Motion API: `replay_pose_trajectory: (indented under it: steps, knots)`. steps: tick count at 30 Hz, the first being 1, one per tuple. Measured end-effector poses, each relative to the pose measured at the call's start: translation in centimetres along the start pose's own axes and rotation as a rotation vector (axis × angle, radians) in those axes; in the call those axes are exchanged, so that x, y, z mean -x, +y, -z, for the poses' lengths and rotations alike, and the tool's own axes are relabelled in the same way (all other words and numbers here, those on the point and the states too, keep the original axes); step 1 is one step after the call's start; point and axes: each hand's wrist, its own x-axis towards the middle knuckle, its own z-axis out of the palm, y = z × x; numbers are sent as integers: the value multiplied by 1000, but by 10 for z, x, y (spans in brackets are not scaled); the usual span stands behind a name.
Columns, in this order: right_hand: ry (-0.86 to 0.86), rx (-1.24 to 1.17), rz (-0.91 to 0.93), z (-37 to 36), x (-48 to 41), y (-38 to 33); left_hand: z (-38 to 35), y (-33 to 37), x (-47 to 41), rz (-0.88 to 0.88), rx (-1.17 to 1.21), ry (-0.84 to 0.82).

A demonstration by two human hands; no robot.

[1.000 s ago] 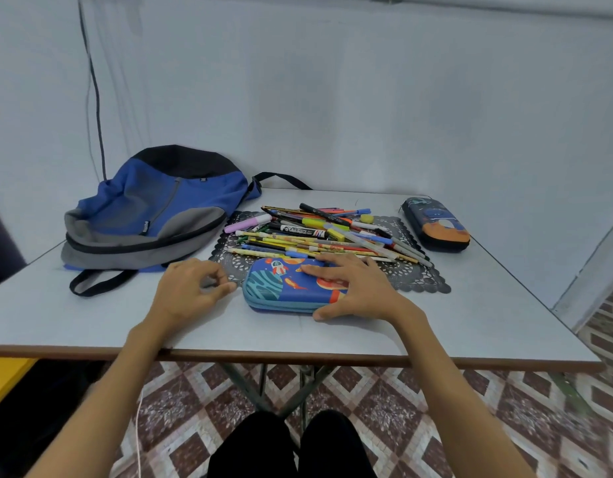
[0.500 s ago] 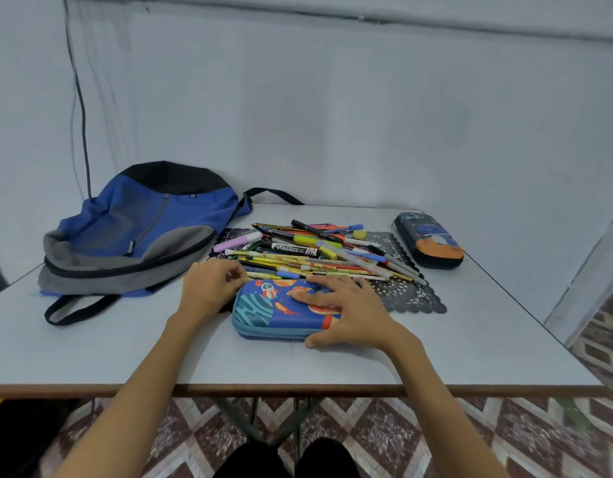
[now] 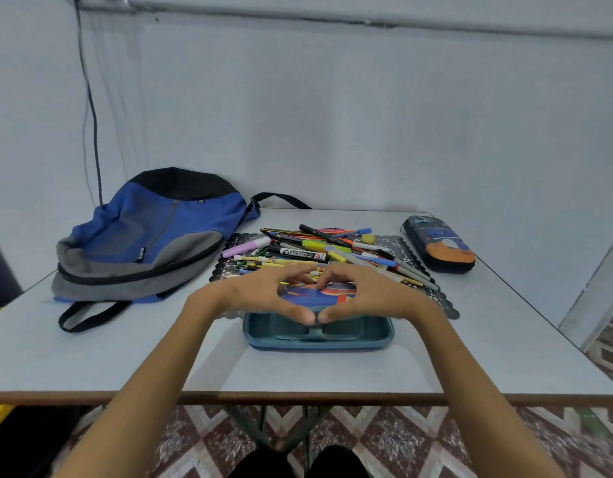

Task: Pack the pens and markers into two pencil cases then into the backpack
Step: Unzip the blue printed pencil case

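Note:
A blue pencil case [image 3: 319, 334] with a space print lies near the table's front, its lid lifted towards the far side so the teal inside tray shows. My left hand [image 3: 263, 291] and my right hand [image 3: 363, 293] both grip the raised lid, thumbs meeting at its near edge and fingers curled over its far edge. Behind it, a heap of pens and markers [image 3: 319, 250] lies on a dark lace mat [image 3: 439, 301]. A second, dark pencil case [image 3: 437, 243] lies zipped at the far right. The blue and grey backpack [image 3: 143, 239] rests at the far left.
The white table [image 3: 487, 339] has a brown front edge. A wall stands close behind it, with a black cable [image 3: 91, 108] hanging down at the left. A backpack strap [image 3: 88, 313] loops towards the table's front left.
The blue case lay shut under my right hand, my left hand at its left end. Now both hands hold its lid and it stands open.

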Motion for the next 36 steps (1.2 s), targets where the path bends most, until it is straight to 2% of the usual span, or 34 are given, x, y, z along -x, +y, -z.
replay_pose_trajectory:
  steps: [1, 3, 5, 7, 9, 13, 15, 18, 21, 26, 32, 36]
  knots:
    - [19, -42, 5, 4, 1, -3, 1, 5, 0, 0, -88, -23]
    - [125, -116, 19, 9, 5, -5, 5, 14, 0, -17, -186, 32]
    - [353, -160, 29, 8, 9, -1, 9, 21, 1, -16, -202, 96]
    - [581, -161, 37, 5, 16, 9, 13, 27, 5, 28, -151, 105]
    - [680, -154, -27, -1, 25, 25, 18, 31, 11, 83, -21, 83]
    - [629, -231, -325, -23, 44, 52, 23, 22, 20, 156, 191, 68]
    - [607, -250, -353, -35, 49, 61, 21, 18, 26, 180, 255, 93]
    - [673, -247, -312, -40, 50, 67, 18, 8, 36, 271, 379, 73]
    - [672, -240, -281, -38, 43, 68, 17, 0, 48, 302, 287, 0]
    - [666, -174, -279, -36, 23, 70, 15, -24, 56, 321, 110, -25]
    - [637, -46, -264, -32, 3, 69, -8, -36, 41, 221, 205, 208]
    - [623, 29, -270, -30, -8, 73, -20, -39, 25, 221, 64, 328]
